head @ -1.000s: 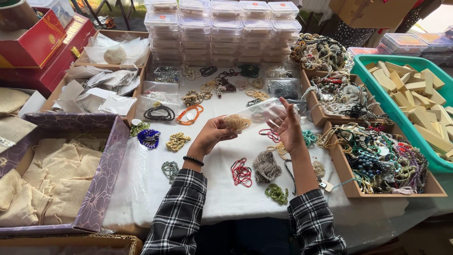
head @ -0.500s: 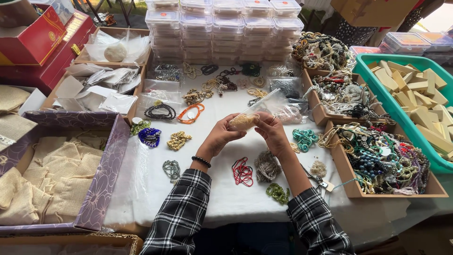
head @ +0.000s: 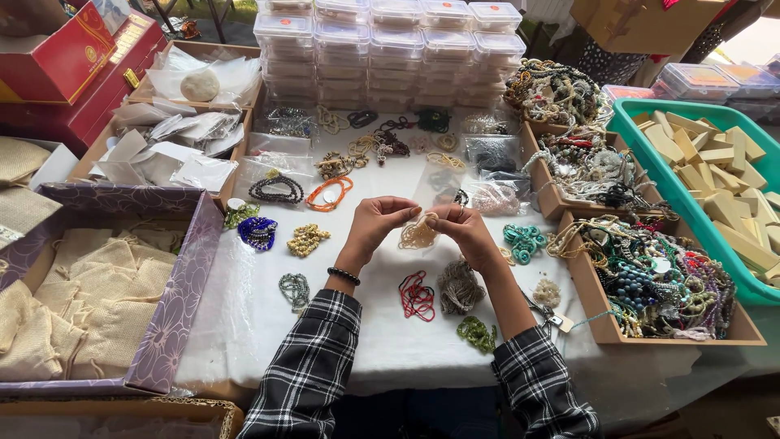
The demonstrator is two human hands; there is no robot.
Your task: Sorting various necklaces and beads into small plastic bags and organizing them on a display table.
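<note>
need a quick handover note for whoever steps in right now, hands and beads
Left hand: fingertips pinch the tan bead string at its left side, above the white cloth.
Right hand: pinches the same string from the right; a clear plastic bag stands up just behind the hands.
Done: the string is bunched between both hands.
Left: whether the string is inside the bag cannot be told. The red string, grey bunch and green bunch lie loose on the cloth near the wrists.
</note>
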